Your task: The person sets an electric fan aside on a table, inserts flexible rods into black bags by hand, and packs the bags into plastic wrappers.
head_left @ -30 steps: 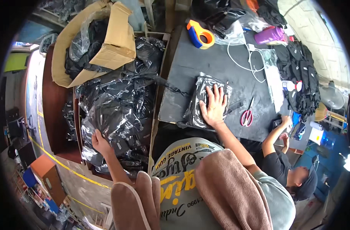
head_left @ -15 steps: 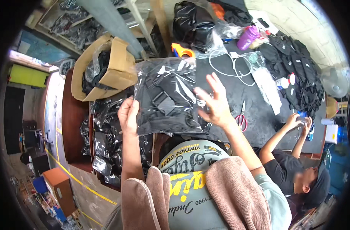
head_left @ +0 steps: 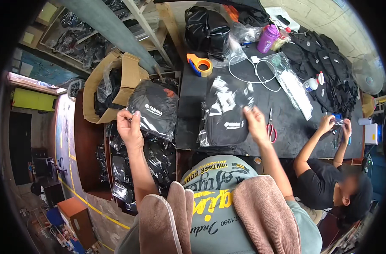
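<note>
Pinching new bagged bag (head_left: 154,108), left hand (head_left: 128,126), right hand (head_left: 255,122) apparently spread, earlier packet (head_left: 226,112) now tabled.

Scissors (head_left: 272,127) and a white cable (head_left: 252,72) crowd the surface (head_left: 193,106) right of the bagged pouch (head_left: 226,114). Bare room lies left, toward the tape dispenser (head_left: 200,64).

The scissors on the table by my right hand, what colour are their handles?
Red handles on the scissors, seen in the head view.
</note>
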`<state>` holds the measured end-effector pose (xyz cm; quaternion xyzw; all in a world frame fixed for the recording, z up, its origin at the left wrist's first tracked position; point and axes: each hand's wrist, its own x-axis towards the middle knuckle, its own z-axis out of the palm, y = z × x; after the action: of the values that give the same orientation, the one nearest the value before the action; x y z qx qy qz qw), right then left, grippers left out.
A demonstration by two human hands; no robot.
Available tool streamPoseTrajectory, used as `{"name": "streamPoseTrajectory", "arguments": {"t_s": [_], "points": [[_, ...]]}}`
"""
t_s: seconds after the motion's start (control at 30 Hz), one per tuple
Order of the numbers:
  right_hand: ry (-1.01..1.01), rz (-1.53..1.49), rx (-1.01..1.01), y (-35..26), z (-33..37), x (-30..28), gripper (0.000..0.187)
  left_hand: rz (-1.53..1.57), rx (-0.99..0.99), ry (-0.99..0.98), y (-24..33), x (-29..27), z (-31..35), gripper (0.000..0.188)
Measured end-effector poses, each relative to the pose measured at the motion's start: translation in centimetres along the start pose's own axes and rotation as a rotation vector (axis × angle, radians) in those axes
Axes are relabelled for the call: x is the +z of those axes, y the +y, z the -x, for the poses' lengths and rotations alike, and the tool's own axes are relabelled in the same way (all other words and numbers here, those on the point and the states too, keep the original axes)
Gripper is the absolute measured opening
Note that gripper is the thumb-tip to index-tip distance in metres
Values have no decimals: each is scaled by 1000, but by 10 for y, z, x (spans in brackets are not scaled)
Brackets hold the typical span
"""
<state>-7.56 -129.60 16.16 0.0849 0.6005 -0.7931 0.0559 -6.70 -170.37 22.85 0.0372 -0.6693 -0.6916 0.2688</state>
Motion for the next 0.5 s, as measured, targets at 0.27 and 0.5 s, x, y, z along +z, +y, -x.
{"name": "streamPoseTrajectory", "arguments": {"t_s": [0.27, 0.5], "points": [[211, 1374, 38, 37, 6, -4, 62, 262, -127, -262, 25, 21, -11, 24], [-303, 1059, -763, -136, 9, 69, 78, 211, -14, -1010, 64, 124, -44, 27]]}}
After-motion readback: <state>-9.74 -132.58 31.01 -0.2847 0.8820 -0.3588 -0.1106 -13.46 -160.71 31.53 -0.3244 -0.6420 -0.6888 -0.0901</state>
